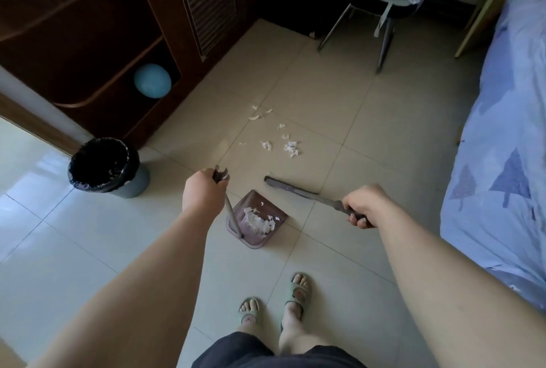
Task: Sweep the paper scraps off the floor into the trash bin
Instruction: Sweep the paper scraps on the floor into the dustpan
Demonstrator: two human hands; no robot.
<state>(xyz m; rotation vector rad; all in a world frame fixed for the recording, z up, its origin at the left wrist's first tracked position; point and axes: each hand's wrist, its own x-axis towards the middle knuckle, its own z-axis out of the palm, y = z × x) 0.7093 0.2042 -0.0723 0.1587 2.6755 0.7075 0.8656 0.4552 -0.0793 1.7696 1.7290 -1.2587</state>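
Note:
My left hand (202, 193) grips the top of the long handle of a purple dustpan (254, 221). The pan stands on the tiled floor with white paper scraps piled inside. My right hand (363, 205) grips the handle of a dark broom (292, 189), whose head points left just above the pan. More paper scraps (283, 143) lie scattered on the tiles beyond the broom. A grey trash bin (106, 165) with a black liner stands at the left, some scraps showing inside its rim.
A dark wooden cabinet (97, 42) with a blue balloon (152, 80) lines the back left. A metal-legged chair (384, 1) piled with bedding stands at the back. A blue bed (502, 146) fills the right side. My sandalled feet (274, 302) are near the bottom.

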